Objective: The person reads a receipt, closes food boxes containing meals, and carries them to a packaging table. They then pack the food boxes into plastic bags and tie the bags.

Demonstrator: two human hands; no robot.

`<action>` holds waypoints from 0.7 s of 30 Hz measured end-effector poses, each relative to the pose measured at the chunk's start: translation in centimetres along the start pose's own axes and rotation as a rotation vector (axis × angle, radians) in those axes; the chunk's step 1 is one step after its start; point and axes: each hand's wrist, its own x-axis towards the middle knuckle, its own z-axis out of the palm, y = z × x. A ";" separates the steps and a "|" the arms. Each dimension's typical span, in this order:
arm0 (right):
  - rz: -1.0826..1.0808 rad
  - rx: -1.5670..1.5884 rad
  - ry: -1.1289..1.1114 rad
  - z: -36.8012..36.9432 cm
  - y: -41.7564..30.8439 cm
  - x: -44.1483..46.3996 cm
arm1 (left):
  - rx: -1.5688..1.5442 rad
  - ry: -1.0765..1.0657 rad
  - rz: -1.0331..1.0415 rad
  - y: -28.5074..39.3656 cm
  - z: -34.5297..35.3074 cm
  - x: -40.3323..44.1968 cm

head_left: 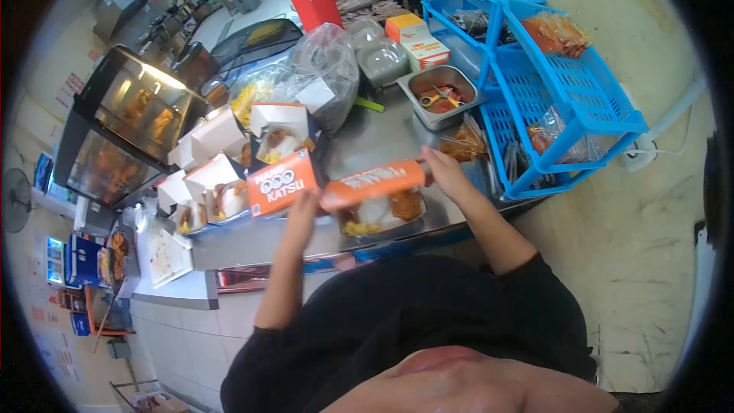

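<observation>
An open takeaway food box [382, 218] stands at the counter's front edge, with rice, something yellow and a fried piece inside. Its orange lid [375, 183] is partly raised over the food and slightly blurred. My right hand [437, 168] has its fingers closed on the lid's right end. At the left end is my left hand [304, 206], fingers bent around the edge and partly hidden. Just beyond my left hand, another orange lid [281, 183] printed "KATSU" belongs to a neighbouring open box [281, 138] of rice and food.
More filled boxes [226, 200] line the left, before a lit glass food warmer [134, 118]. Behind are a clear plastic bag [325, 61], a metal pan [440, 95] holding scissors, and clear containers [382, 61]. Blue stacked baskets [566, 99] with bagged food rise at right.
</observation>
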 end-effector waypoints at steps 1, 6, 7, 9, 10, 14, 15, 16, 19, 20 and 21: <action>0.014 -0.013 0.009 0.0 -1.6 0.3 | -0.027 -0.089 -0.089 2.3 -0.4 0.0; -0.133 -0.315 -0.104 -0.9 0.5 0.3 | -0.003 -0.126 -0.305 4.9 -0.2 -1.2; -0.192 -0.362 -0.104 -0.8 1.5 0.1 | 0.030 -0.185 -0.187 3.1 0.1 -1.1; -0.175 -0.474 -0.082 -0.6 1.1 -1.8 | 0.091 -0.224 -0.142 1.7 1.0 -1.5; -0.153 -0.590 -0.057 -0.3 0.8 -2.7 | 0.093 -0.224 -0.156 1.9 1.4 -2.0; -0.958 -0.965 -0.256 -0.2 -1.3 -3.1 | 0.861 -0.418 0.753 4.6 2.5 -2.8; -0.942 -0.958 -0.285 0.1 -0.9 -2.8 | 0.976 -0.405 0.803 5.0 3.0 -2.7; -0.968 -1.012 -0.344 0.6 -0.2 -2.7 | 1.093 -0.400 0.848 4.9 3.2 -2.6; -0.944 -1.097 -0.421 1.3 1.3 -1.8 | 1.108 -0.328 0.826 2.2 3.4 -1.6; -0.939 -1.087 -0.402 1.3 1.6 -1.7 | 1.057 -0.340 0.760 2.3 3.3 -1.5; -0.933 -1.079 -0.425 1.3 1.2 -1.9 | 1.007 -0.397 0.677 3.4 3.1 -1.8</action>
